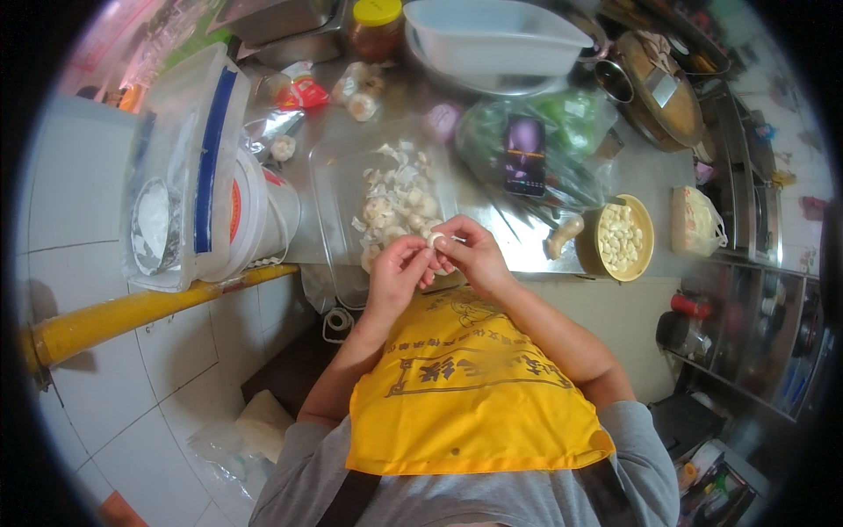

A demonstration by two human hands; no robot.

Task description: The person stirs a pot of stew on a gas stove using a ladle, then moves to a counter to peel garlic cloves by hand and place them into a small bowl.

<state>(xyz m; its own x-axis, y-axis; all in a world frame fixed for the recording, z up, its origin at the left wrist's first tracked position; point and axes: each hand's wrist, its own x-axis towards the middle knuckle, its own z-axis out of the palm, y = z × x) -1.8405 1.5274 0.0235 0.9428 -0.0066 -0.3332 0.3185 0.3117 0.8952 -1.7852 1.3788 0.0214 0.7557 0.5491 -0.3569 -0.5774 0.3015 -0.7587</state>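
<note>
Steel table (654,171) carries a clear tray (338,189) of garlic skins at twelve o'clock and a bowl of peeled cloves (622,238) at three, while left hand (397,274) and right hand (472,255) pinch one garlic clove (435,239) between narrow fingertip grips.

Garlic clove (435,239) between my fingers: off-white. Clear tray (329,189) under it, holding pale cream cloves and papery white skins. Small bowl (648,250) at my right: mustard yellow, filled with ivory peeled cloves. Ginger piece (564,235) beside it: tan. Worktop (654,180): dull steel grey. Bag of greens (562,123): bright green through clear plastic. Jar lid (377,10): yellow. Pipe (132,312) at my left: yellow against white wall tiles. My apron (465,395): yellow with dark printed pattern; sleeves grey.
</note>
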